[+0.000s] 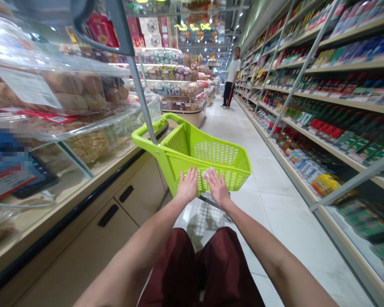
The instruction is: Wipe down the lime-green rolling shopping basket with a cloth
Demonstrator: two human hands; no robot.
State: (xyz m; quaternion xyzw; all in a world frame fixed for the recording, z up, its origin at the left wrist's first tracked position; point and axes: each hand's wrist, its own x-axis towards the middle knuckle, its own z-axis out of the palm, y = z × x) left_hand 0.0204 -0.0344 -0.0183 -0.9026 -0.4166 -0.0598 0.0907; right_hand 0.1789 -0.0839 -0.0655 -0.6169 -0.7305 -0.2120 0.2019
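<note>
A lime-green plastic shopping basket (pixel 211 151) on a grey cart frame stands in the aisle right in front of me. My left hand (pixel 187 184) lies flat on the basket's near wall, fingers stretched upward. My right hand (pixel 216 186) presses a small white cloth or wipe (pixel 207 172) against the same wall, fingers extended. The basket's looped green handle (pixel 149 130) sits at its left end beside a grey pole (pixel 137 81). My dark red trousers show below my arms.
A clear bakery display case (pixel 51 111) over beige cabinets (pixel 115 213) runs along the left. Stocked shelves (pixel 333 106) line the right. A person (pixel 232 77) in a white shirt stands far down the white-tiled aisle (pixel 275 204).
</note>
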